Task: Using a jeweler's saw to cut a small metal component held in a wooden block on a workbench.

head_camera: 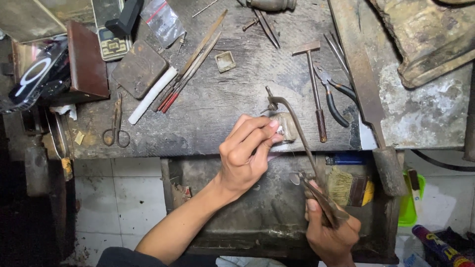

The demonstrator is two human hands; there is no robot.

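My left hand (246, 154) pinches a small shiny metal piece (280, 130) against a worn wooden bench peg (288, 126) at the front edge of the workbench (217, 113). My right hand (330, 231) grips the handle of a jeweller's saw (297, 133). Its metal frame arches up from my hand over the peg. The fine blade runs close to the small piece, but contact is too small to make out.
On the bench lie a hammer (313, 79), pliers (332, 96), a large file (363, 89), several thin files (190, 66), scissors (117, 123), a white stick (151, 95), a small scale (111, 37). Below sits a metal tray (247, 217) with a brush (349, 188).
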